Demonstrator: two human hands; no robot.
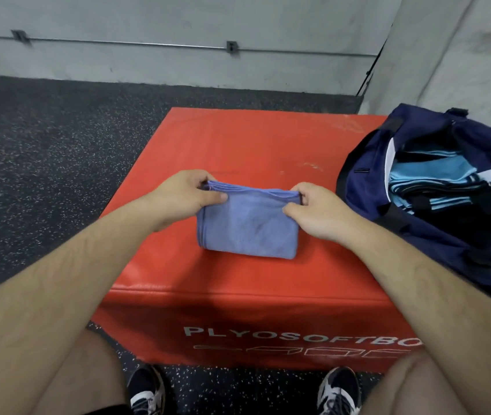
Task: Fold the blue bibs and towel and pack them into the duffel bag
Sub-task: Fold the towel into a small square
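**Folded towel pinched at both far corners on the red box**

At far left, dark speckled floor [43, 145] below a grey wall [148, 16] with a thin rail [118, 42] fixed along it. Then the left hand [184, 196], fingers curled, pinching the far left corner of the blue towel [247, 226]. Towel folded into a small thick rectangle, lying on top of the red soft box [238, 139], about mid-surface. At its far right corner, the right hand [313, 211], thumb and fingers closed on the cloth. Further right, apart from the towel, the navy duffel bag [367, 163], resting on the right end of the box, mouth unzipped and gaping upward. Inside, a stack of folded light-blue bibs [418, 178] with dark trim, beside a white patch whose lettering cannot be read. Along the bottom edge, bare knees and dark-and-white shoes [145, 390] on the floor, facing the box's near side, printed PLYOSOFTBO and cut off at the right.
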